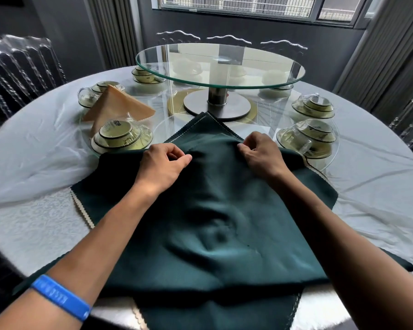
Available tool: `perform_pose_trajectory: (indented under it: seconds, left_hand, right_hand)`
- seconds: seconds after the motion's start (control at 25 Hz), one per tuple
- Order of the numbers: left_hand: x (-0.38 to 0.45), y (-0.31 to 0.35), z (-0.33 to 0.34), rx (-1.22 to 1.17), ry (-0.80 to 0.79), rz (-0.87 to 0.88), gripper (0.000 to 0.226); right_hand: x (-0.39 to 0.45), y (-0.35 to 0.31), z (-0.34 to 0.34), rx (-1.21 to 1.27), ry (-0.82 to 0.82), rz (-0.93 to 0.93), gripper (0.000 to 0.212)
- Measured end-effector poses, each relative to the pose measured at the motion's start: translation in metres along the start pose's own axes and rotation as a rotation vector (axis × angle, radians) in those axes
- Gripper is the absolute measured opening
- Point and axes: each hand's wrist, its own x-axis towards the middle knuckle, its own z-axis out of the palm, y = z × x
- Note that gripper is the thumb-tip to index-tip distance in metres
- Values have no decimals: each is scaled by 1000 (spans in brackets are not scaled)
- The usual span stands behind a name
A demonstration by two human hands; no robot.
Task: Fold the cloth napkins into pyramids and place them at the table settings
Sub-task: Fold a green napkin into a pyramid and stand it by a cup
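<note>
While both hands work the far half of the dark green napkin (215, 210), each pinches its fabric: left hand (163, 166) with thumb and curled fingers closed on a fold, right hand (260, 154) the same, just apart from it. Napkin lies spread on the near part of the round table (34, 229), draped over the near edge, far corner touching the turntable base (217, 107). Tan napkin (116, 103), already a pyramid, stands at the left setting, behind a stack of bowls (119, 138). Blue wristband (61, 297) on left forearm.
</note>
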Motion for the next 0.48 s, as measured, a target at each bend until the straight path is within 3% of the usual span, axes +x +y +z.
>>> perform_pose_trajectory:
  seconds: [0.12, 0.28, 0.48]
  left_hand:
    - [3, -2, 1, -123, -11, -9, 16]
    - [2, -4, 2, -277, -51, -33, 12]
    - [0, 1, 0, -323, -62, -53, 11]
  right_hand:
    - [3, 0, -1, 34, -1, -4, 20]
    - [1, 3, -3, 378, -15, 125, 27]
    - [-2, 13, -9, 74, -211, 82, 39]
